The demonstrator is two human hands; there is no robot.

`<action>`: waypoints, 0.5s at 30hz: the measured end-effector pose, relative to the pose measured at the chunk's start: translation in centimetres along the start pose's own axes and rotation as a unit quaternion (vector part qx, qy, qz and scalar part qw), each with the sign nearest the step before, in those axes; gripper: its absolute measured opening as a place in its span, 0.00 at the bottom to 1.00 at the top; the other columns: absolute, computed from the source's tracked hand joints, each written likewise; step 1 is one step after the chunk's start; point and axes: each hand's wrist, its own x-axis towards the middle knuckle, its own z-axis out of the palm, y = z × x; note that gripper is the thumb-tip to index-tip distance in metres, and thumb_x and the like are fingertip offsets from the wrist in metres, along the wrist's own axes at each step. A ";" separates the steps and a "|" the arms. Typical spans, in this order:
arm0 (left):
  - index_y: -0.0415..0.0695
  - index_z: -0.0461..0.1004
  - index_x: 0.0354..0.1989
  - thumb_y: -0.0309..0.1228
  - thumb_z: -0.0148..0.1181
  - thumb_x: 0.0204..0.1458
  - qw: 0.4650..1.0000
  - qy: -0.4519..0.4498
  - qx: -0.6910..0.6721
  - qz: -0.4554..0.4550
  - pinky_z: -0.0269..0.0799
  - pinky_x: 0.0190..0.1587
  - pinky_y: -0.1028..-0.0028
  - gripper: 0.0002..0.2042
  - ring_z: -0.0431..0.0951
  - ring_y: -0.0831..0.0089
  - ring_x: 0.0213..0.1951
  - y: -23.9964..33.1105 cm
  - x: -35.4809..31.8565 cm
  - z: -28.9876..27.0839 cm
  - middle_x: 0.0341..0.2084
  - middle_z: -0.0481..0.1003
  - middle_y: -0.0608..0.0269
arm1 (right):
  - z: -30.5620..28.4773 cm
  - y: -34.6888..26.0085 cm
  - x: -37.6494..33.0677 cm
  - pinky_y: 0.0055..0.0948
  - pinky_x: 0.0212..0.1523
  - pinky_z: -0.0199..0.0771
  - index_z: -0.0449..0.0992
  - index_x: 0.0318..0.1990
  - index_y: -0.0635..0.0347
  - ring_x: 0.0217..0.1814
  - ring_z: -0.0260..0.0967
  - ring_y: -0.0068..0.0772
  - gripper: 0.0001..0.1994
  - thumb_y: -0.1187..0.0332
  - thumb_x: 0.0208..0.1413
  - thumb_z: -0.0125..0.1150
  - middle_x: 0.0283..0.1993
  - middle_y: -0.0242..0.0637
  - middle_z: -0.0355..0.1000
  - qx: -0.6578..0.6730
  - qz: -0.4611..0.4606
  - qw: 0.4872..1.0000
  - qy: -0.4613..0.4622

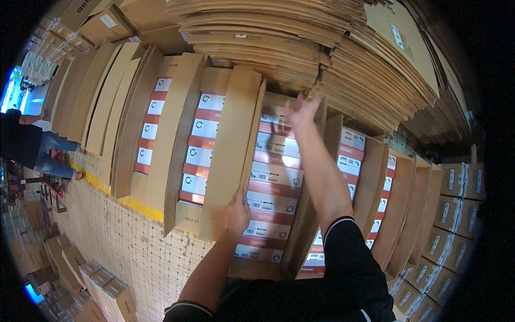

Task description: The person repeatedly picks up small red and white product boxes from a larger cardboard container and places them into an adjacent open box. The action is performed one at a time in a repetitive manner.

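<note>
Between the hands stands one open carton point(271, 182), packed with about seven red-and-white boxes point(273, 174). Left hand point(237, 213) grips its left flap point(232, 150); right hand point(302, 110), arm stretched forward, spreads released fingers against its far edge. Three more open cartons point(190, 145) flank it.

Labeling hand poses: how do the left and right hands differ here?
The left hand grips the edge of the carton flap, fingers curled; the right hand is spread open, fingers splayed. The left sits near, its arm bent; the right reaches far, its arm straight, to the carton's far end by the flat cardboard stack. Both are bare.
</note>
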 end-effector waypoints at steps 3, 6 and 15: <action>0.47 0.60 0.62 0.32 0.48 0.58 0.999 0.028 -0.020 0.037 0.71 0.45 0.51 0.22 0.76 0.41 0.40 -0.8 0.1 -0.2 0.44 0.74 0.39 | 5.0 -12.3 -8.4 0.27 0.20 0.52 0.57 0.12 0.47 0.15 0.51 0.25 0.32 0.31 0.56 0.37 0.10 0.26 0.50 0.027 -0.249 0.818 -0.518; 0.48 0.60 0.63 0.34 0.47 0.59 0.999 0.003 -0.032 0.012 0.70 0.46 0.50 0.22 0.75 0.40 0.41 -1.0 -0.3 -0.3 0.42 0.74 0.36 | 7.0 -21.5 -15.8 0.31 0.30 0.58 0.60 0.14 0.50 0.15 0.54 0.26 0.31 0.39 0.61 0.32 0.12 0.29 0.53 0.130 -0.159 0.681 -0.703; 0.44 0.59 0.63 0.41 0.45 0.60 0.997 -0.054 -0.053 0.010 0.66 0.54 0.53 0.24 0.72 0.42 0.49 -0.2 -0.6 -1.3 0.49 0.71 0.37 | -7.6 0.7 -18.3 0.36 0.31 0.63 0.69 0.30 0.59 0.28 0.64 0.38 0.20 0.56 0.67 0.37 0.24 0.41 0.66 -0.435 -0.316 0.819 -0.199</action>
